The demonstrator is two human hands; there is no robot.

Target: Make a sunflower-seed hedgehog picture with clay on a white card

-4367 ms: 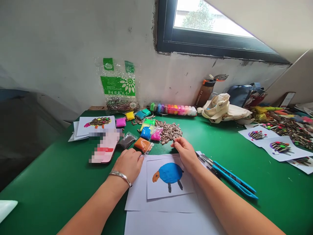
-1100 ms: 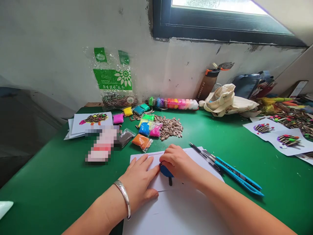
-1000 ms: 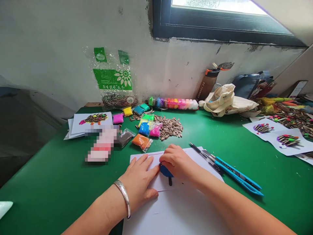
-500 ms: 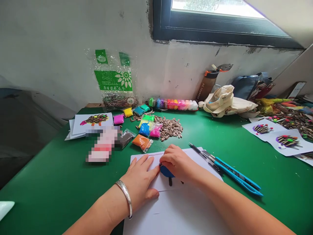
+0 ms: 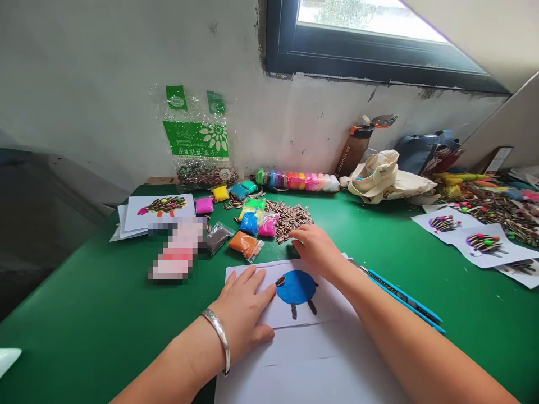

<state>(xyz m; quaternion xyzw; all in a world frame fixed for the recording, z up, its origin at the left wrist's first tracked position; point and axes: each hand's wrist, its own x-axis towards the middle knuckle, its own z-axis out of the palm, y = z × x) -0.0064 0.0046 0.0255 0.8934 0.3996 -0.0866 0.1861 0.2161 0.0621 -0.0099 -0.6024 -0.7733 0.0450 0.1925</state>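
Observation:
My left hand (image 5: 244,306) lies flat with fingers spread on the white paper (image 5: 295,376), its index fingertip beside a sunflower seed (image 5: 280,281). That seed rests at the left edge of a flat blue clay oval (image 5: 298,288), which has two short dark legs below it. My right hand (image 5: 314,247) is over the paper's far edge, its fingertips at the near side of a pile of striped sunflower seeds (image 5: 292,216). Its thumb and index finger are a little apart, and no seed shows between them.
Clay packets, including an orange one (image 5: 245,244), lie left of the seeds. A blue pen-like tool (image 5: 406,300) is right of the paper, partly behind my forearm. Behind stand a seed bag (image 5: 197,140), bottle (image 5: 353,148) and cloth bag (image 5: 379,179). Finished seed pictures (image 5: 484,241) lie right.
My right hand has moved from the blue clay oval up to the seed pile, uncovering the oval and the seed at its left edge. My left hand stays in place.

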